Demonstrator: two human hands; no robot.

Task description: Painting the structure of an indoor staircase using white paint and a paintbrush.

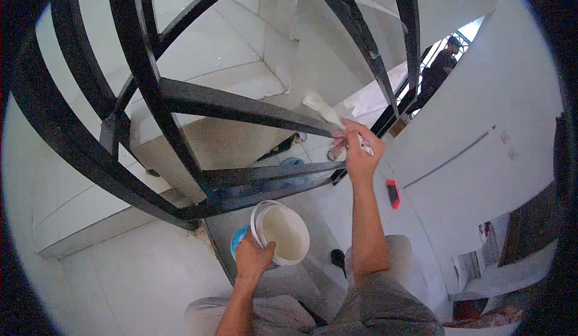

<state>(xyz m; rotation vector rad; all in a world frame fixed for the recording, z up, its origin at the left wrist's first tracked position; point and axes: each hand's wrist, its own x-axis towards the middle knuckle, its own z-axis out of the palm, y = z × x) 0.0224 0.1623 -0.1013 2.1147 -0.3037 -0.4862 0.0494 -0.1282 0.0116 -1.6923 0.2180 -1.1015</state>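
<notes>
My left hand (254,256) grips a white plastic bucket (305,235) by its rim, with the thumb over the near edge. A pale off-white layer shows inside the bucket, and a blue patch is on its outer side. Above and to the right, my right hand (363,155) is closed around the handle of a paintbrush (323,108). The brush's whitish head points up and left, beside the end of a black metal railing bar (247,107). Whether the bristles touch anything, I cannot tell.
Black railing bars (135,53) curve across the left and top, before pale tiled steps (205,92). A red-edged dark object (393,194) lies on the floor at right. Something blue (292,162) is beyond the lower rail. Another person (441,68) is far off at upper right.
</notes>
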